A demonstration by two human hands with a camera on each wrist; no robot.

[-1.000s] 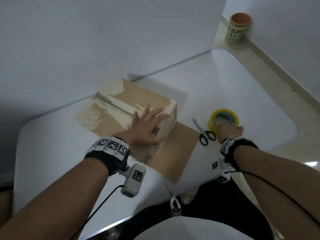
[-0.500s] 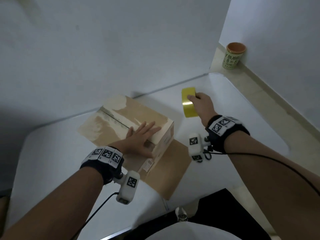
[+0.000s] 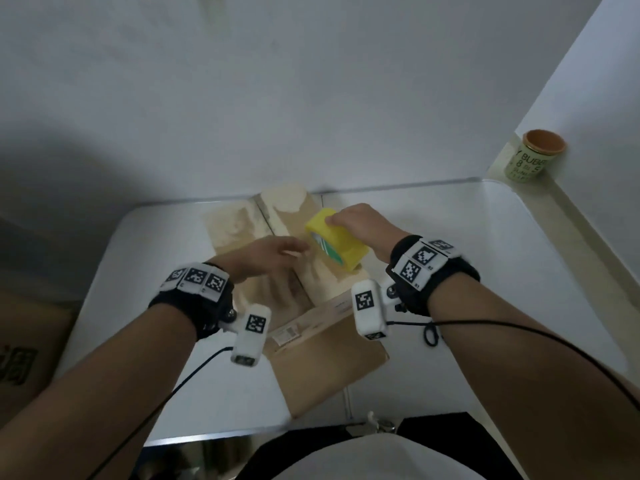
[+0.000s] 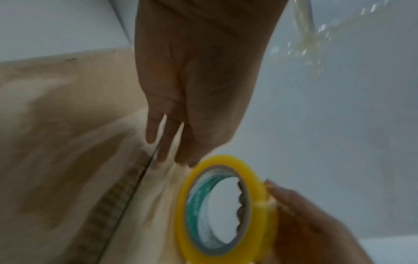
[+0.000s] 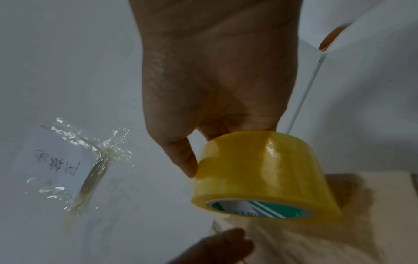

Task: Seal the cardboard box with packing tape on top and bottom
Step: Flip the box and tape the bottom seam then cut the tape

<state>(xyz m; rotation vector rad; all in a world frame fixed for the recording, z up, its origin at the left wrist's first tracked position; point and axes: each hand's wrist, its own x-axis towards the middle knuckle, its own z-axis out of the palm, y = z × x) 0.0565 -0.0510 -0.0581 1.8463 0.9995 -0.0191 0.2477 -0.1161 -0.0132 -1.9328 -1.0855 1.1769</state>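
Blurring left hand [image 3: 266, 252], hiding cardboard box [image 3: 242, 223] seam.

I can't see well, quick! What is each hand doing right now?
Left hand: open, fingers straight, holding nothing, above the cardboard box.
Right hand: gripping the yellow tape roll.

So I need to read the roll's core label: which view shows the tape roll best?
The right wrist view: the tape roll fills it, the green-striped core label facing the camera. The left wrist view looks through its hole; the head view shows it small over the box.
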